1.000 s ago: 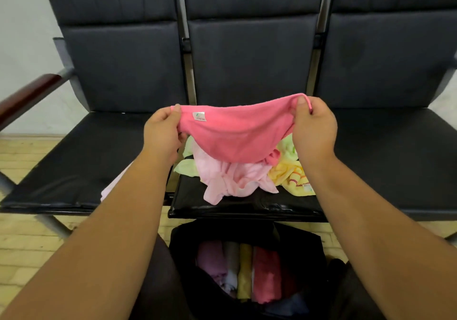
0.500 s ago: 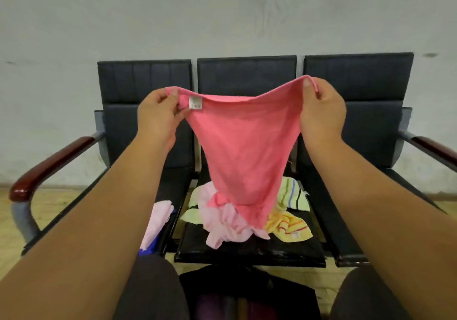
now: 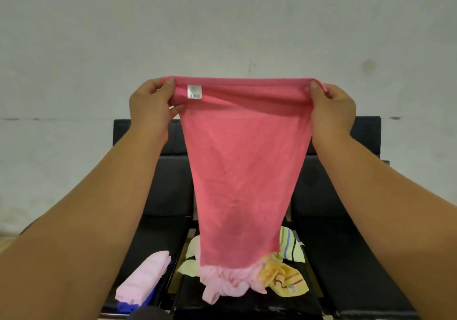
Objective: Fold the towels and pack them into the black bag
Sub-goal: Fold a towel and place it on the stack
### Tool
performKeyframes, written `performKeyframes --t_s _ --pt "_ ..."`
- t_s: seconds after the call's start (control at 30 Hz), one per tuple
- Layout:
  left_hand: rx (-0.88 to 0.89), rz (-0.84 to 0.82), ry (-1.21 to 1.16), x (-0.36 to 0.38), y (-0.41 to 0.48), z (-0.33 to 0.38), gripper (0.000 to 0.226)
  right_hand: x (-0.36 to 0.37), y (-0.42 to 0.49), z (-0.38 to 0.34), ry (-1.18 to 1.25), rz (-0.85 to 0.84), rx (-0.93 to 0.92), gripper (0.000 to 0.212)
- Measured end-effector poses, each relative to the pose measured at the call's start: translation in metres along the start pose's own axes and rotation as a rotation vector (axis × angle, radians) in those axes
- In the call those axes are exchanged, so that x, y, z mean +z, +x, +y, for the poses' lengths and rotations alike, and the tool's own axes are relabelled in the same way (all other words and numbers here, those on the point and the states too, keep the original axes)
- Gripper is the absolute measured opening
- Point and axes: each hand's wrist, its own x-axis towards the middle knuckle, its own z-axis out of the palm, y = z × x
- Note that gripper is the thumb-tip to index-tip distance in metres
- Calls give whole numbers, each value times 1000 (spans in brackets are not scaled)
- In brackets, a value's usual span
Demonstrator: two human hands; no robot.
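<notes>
This looks like a public waiting area or corridor rather than a home. From 9 o'clock to 3 o'clock runs a row of seats (image 3: 170, 186): three black padded chairs joined side by side, each with a stitched backrest and a glossy seat pad (image 3: 346, 258), and a narrow metal bar (image 3: 191, 235) shows in the gap between two of them. Behind them, filling everything toward 12 o'clock, is a bare whitewashed wall (image 3: 222, 22), scuffed and stained, with a dark smudge (image 3: 368, 66) at 2 o'clock. Loose towels (image 3: 230, 282) lie heaped on the middle seat at 6 o'clock.
</notes>
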Motion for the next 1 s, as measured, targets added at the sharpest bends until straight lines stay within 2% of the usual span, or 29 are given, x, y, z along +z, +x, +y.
performKeyframes --t_s 0.4,0.53,0.6,0.67,0.83,0.93,1.0 --pt "121 39 143 12 15 67 16 -7 26 -58 -20 18 -45 29" --pt "-54 58 192 6 24 59 16 -3 32 -62 -42 -32 142 32" --pt "-192 66 193 -1 26 47 23 1 28 -59 -62 -92 308 21" --pt "-284 79 241 -10 22 31 26 3 19 -51 -12 -150 463 33" --pt "-415 38 318 -17 -5 5 21 9 -6 -29 2 -308 553 36" --pt "-447 -66 347 -7 -28 2 14 19 -29 -37 20 -351 672 31" --pt "-450 -166 357 3 -44 0 10 30 -43 -38 -5 -410 648 23"
